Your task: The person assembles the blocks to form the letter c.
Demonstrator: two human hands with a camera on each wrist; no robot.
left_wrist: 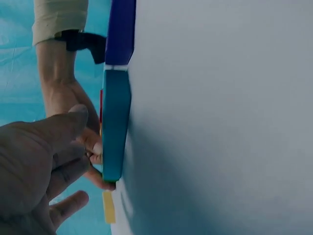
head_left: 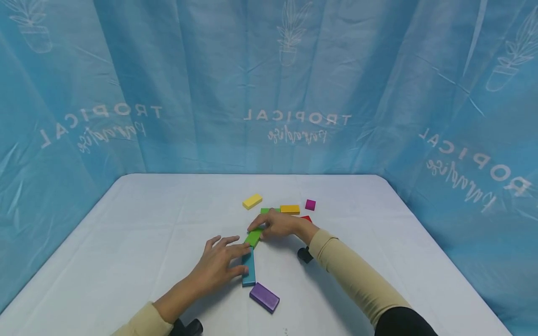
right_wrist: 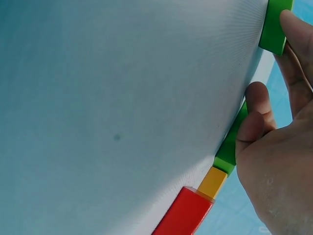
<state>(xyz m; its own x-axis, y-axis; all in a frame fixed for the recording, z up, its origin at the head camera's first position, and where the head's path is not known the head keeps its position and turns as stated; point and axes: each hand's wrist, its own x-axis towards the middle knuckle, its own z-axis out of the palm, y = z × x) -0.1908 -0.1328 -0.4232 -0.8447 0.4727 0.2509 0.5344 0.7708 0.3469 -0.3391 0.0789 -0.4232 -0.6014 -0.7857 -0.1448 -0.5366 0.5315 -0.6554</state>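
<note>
Thumb and index finger of my right hand [head_left: 279, 224] pinch a light green block [head_left: 253, 237] lying on the white table; the right wrist view shows this green block [right_wrist: 275, 27] between the fingertips. My left hand [head_left: 216, 263] hovers with spread fingers over the blue block [head_left: 249, 273], which lies end to end with the green one. In the left wrist view, its thumb and fingers lie beside the blue block [left_wrist: 116, 125] without curling round it. A purple block [head_left: 265, 297] sits at an angle by the blue block's near end.
Beyond the right hand, a second green block [head_left: 269, 211] adjoins an orange-yellow block [head_left: 290, 209], with a partly hidden red block [head_left: 307, 218] close by. A small magenta block [head_left: 310, 205] and a yellow block [head_left: 252, 201] lie farther back. Blue curtains [head_left: 218, 84] surround the table [head_left: 105, 252].
</note>
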